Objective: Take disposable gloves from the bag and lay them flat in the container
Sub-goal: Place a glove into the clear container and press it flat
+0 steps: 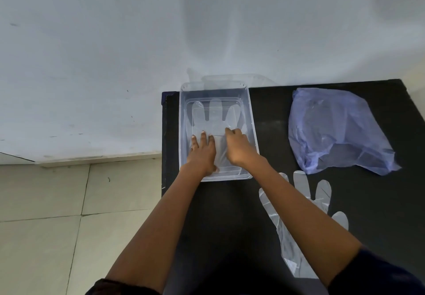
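Head view shows no legible writing on any item; a clear container [217,92] sits at the black table's [271,115] far left corner, its left wall along the table's left edge. Inside it, the left hand [202,154] presses flat with fingers spread on a transparent glove [215,113], while the right hand [238,146], fingers curled, pinches that glove's film. Rightward, bare tabletop separates a second glove [322,200] near the front edge from the blue bag [338,129] toward the right edge.
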